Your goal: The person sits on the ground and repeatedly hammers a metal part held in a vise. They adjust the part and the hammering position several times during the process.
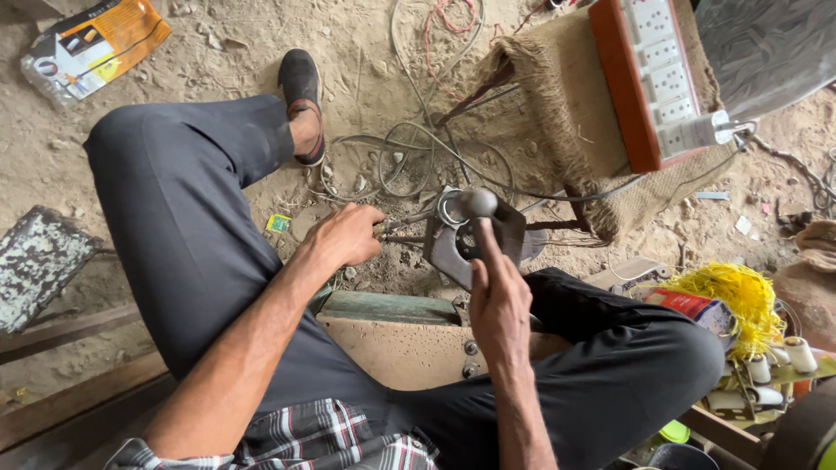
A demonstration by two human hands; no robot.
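Observation:
I sit with dark trousers over a low wooden bench on sandy ground. My right hand grips the lever of a small metal hand press; the lever ends in a round grey knob above my fingers. My left hand reaches to the left side of the press, with its fingers closed on a thin metal rod or wire that runs into the tool. The fingertips are hidden behind the hand.
Loose wires coil on the sand ahead. A woven mat carries a red-edged socket board. Yellow fibres, a red can and white spools lie right. A printed packet and speckled block lie left.

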